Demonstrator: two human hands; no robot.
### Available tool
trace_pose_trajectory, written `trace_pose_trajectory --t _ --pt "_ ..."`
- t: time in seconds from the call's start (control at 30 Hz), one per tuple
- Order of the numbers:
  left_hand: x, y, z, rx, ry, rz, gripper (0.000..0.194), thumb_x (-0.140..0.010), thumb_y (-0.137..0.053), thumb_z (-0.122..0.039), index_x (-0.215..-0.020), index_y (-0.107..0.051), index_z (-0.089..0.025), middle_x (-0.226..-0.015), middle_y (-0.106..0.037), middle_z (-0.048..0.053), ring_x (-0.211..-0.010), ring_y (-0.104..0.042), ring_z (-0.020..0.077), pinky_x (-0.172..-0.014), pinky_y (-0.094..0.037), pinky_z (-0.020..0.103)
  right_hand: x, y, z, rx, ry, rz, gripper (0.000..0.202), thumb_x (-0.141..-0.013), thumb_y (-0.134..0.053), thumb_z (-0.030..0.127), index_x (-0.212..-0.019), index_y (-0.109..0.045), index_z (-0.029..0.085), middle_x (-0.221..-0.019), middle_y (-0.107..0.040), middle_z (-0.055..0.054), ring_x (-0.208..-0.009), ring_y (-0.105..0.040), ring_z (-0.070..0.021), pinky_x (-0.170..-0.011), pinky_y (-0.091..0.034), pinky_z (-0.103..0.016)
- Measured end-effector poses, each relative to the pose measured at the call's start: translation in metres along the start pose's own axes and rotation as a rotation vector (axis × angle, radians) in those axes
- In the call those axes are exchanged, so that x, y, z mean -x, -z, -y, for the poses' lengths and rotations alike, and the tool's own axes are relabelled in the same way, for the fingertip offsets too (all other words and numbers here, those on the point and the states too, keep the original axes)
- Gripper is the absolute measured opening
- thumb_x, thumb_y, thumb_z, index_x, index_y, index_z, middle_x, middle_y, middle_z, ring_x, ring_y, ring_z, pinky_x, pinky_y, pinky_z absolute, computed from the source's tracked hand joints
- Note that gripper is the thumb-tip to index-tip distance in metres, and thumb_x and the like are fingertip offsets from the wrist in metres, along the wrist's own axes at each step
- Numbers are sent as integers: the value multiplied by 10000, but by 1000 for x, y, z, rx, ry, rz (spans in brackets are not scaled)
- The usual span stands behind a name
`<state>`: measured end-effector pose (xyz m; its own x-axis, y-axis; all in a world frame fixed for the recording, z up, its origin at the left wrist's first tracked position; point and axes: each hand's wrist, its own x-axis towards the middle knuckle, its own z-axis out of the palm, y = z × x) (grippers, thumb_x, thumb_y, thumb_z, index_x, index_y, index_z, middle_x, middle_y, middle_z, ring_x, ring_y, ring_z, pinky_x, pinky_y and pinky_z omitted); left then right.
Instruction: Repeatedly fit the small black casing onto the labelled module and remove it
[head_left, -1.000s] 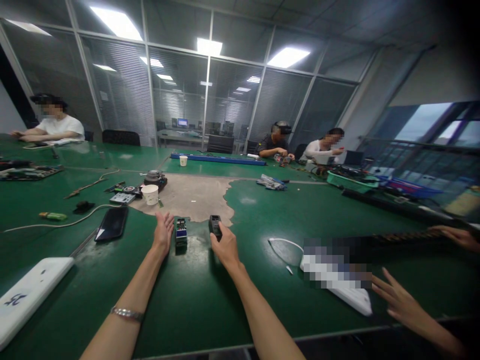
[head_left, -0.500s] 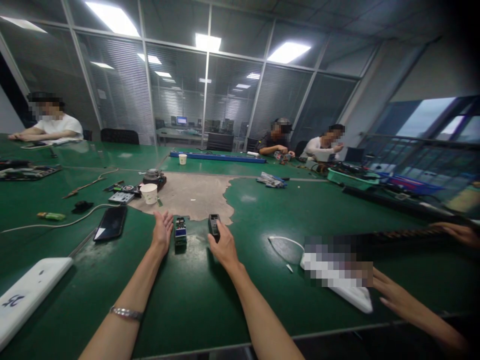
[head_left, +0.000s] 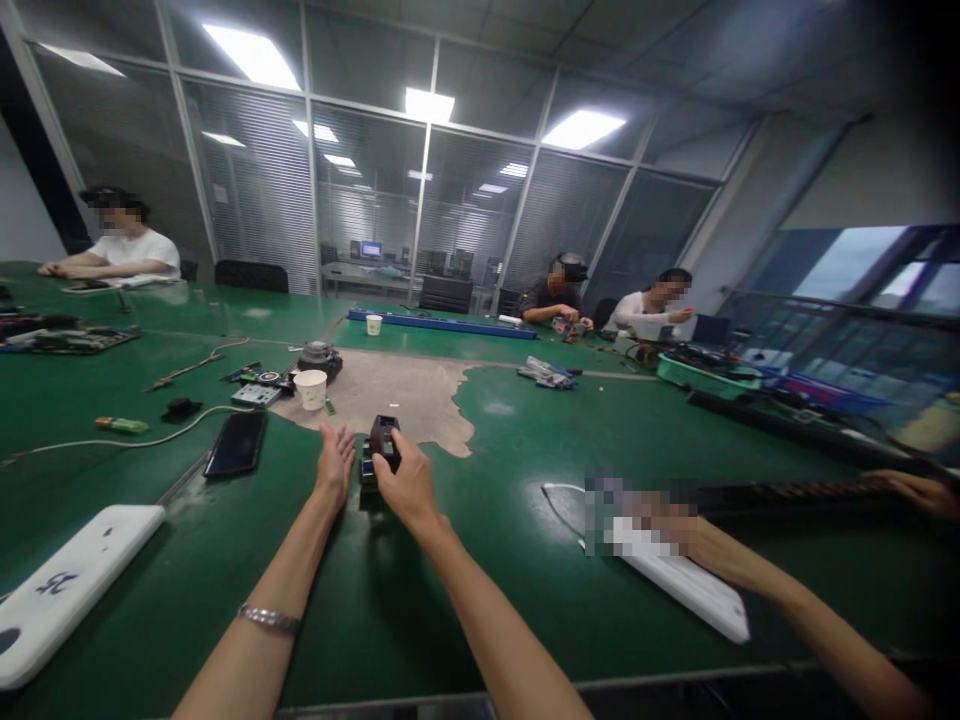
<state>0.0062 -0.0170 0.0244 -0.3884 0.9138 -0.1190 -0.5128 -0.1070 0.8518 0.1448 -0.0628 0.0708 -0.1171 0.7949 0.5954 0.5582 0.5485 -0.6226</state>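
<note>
My right hand [head_left: 409,490] grips a small black plastic housing [head_left: 385,430] between thumb and fingers. The housing is tilted above a small electronic module [head_left: 367,468] with a blue part and bare circuitry, which stands on the green table [head_left: 315,630]. From this angle I cannot tell whether housing and module touch. To the left of the module is my left hand [head_left: 335,468], open, its fingers extended and holding nothing. A metal bracelet [head_left: 268,619] circles the left wrist. My right fingers partly hide the module.
A paper cup [head_left: 310,391] and a disassembled device [head_left: 321,360] stand beyond my left hand. A smartphone [head_left: 236,445] and a white case [head_left: 82,585] lie left. At right, a co-worker's arm [head_left: 739,560] reaches over a white device [head_left: 690,585]. Several people sit around the table.
My right hand has carried the black housing left, from beside the module to above it. My left hand stays open beside the module. The co-worker's arm on the right has moved leftward.
</note>
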Motion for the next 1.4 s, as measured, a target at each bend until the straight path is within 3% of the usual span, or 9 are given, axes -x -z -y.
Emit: trace_pose_trajectory --t 0.13,0.37,0.53,0.67,0.87,0.97,1.07,1.2,1.4 --pt "-3 2 1 -3 -9 5 784 -798 -212 -718 -1320 -424 -172 -1366 -431 156 -1272 -388 202 -1043 -282 326 1 -19 8 73 -27 43 444 -785 -564 272 -1204 -513 134 -1079 -611 -122 -1022 -567 -229 -898 -432 -321" --pt "-3 1 -2 -10 5 -4 842 -778 -195 -742 -1347 -392 -153 -1388 -402 163 -1288 -362 215 -1060 -250 342 9 -27 14 202 -104 169 374 -775 -561 279 -1119 -542 134 -997 -605 -136 -928 -588 -249 -830 -461 -347" --pt "1 1 -4 -19 -17 14 797 -799 -205 -717 -1342 -404 -169 -1384 -413 153 -1285 -368 204 -1061 -247 336 28 -33 3 212 -57 177 585 -777 -572 287 -1308 -410 105 -1225 -505 -200 -1112 -515 -298 -906 -428 -383" --pt "-2 0 -2 -23 -5 -6 774 -814 -183 -700 -1336 -414 -177 -1383 -415 154 -1284 -370 203 -1058 -256 341 23 -35 -1 145 -38 135 647 -794 -571 351 -1347 -358 92 -1315 -435 -213 -1214 -427 -315 -967 -384 -415" --pt "-6 0 -2 -22 16 -33 788 -818 -176 -695 -1345 -402 -154 -1376 -418 168 -1279 -375 210 -1047 -277 343 10 -41 2 133 -153 164 713 -731 -625 332 -1341 -350 88 -1227 -506 -210 -1132 -499 -314 -923 -413 -419" --pt "-6 -1 -2 -23 31 -35 775 -824 -165 -687 -1343 -403 -163 -1373 -424 161 -1279 -377 202 -1048 -275 341 10 -42 5 157 -197 193 615 -733 -594 259 -1296 -403 104 -1100 -577 -174 -1030 -560 -289 -865 -447 -394" --pt "-5 -1 -2 -22 20 -24 775 -828 -166 -682 -1344 -402 -155 -1365 -431 165 -1278 -378 200 -1053 -268 341 4 -38 10 136 -183 144 539 -760 -556 244 -1267 -436 104 -1034 -603 -154 -978 -580 -268 -845 -457 -365" --pt "-2 -1 -2 -16 3 -7 752 -831 -174 -678 -1331 -419 -173 -1364 -436 154 -1275 -383 199 -1047 -281 344 -14 -18 10 69 -80 -1 534 -784 -543 265 -1286 -434 117 -1137 -584 -140 -1076 -540 -248 -925 -417 -336" --pt "2 -1 -2 -22 -14 8 752 -828 -193 -680 -1328 -422 -167 -1366 -433 161 -1281 -374 205 -1050 -272 352 -14 23 -36 90 -90 -84 520 -777 -535 267 -1269 -477 112 -1191 -580 -134 -1102 -540 -244 -968 -397 -353"
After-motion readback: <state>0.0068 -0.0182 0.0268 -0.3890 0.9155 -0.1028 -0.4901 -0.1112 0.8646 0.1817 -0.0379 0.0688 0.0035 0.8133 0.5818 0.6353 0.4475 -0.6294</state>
